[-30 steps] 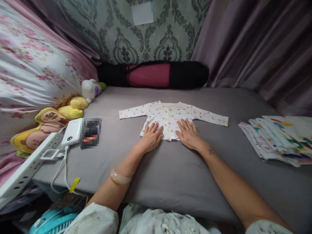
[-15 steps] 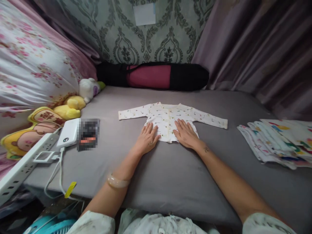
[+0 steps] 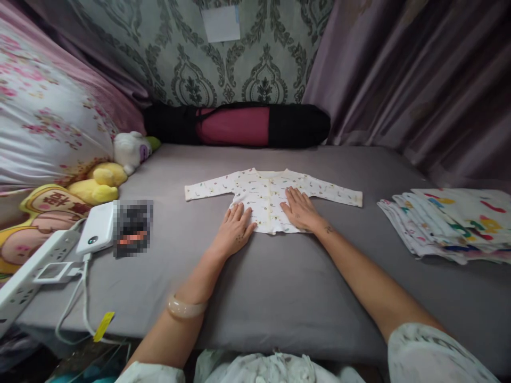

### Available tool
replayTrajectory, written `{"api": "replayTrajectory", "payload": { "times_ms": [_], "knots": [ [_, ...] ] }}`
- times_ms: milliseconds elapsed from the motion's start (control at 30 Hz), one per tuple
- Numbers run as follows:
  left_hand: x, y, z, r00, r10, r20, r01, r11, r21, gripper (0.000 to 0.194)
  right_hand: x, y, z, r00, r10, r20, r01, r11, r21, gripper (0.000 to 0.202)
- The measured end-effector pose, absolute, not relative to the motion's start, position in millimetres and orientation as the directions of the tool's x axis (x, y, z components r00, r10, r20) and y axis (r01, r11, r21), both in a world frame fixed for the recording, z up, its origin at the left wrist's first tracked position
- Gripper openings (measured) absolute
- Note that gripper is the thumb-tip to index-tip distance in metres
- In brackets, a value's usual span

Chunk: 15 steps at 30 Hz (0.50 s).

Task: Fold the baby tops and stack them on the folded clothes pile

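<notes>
A small white long-sleeved top (image 3: pixel 263 205) with a tiny print lies flat on the grey sheet (image 3: pixel 279 298), its sleeves spread to both sides and its neckline away from me. My left hand (image 3: pixel 235 229) rests at the lower left edge of the top, palm down, fingers apart. On the right part of its body lies my right hand (image 3: pixel 300 211), also flat with the fingers spread. Neither hand grips the fabric.
Folded printed cloths (image 3: pixel 451 223) are stacked at the right. To the left are a white power bank (image 3: pixel 96 227), a power strip (image 3: pixel 35 266), cables and plush toys (image 3: pixel 96 183). A black and red long bag (image 3: pixel 235 126) lies along the wall.
My right hand has moved slightly up the top, away from its lower edge. The whole view has shifted a little, so the objects sit further left.
</notes>
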<state>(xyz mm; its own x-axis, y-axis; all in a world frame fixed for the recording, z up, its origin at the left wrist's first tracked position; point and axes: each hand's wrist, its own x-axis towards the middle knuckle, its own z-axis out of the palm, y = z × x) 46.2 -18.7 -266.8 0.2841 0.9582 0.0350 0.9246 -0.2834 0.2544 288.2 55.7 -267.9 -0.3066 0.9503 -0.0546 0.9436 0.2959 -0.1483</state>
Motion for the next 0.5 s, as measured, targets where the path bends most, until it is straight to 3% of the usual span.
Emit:
{"api": "replayTrajectory", "payload": {
  "times_ms": [267, 367, 500],
  "knots": [
    [46, -20, -267, 0.303, 0.950, 0.076, 0.912, -0.312, 0.266, 0.054, 288, 57, -260, -0.251, 0.966, -0.067, 0.964, 0.244, -0.103, 0.070],
    [48, -21, -267, 0.344, 0.930, 0.127, 0.888, -0.367, 0.276, 0.047, 274, 60, -243, -0.273, 0.962, 0.018, 0.959, 0.273, -0.081, 0.055],
    [50, -24, -267, 0.386, 0.897, 0.216, 0.857, -0.436, 0.276, 0.039, 224, 71, -223, -0.376, 0.911, 0.166, 0.884, 0.407, -0.230, 0.032]
  ]
}}
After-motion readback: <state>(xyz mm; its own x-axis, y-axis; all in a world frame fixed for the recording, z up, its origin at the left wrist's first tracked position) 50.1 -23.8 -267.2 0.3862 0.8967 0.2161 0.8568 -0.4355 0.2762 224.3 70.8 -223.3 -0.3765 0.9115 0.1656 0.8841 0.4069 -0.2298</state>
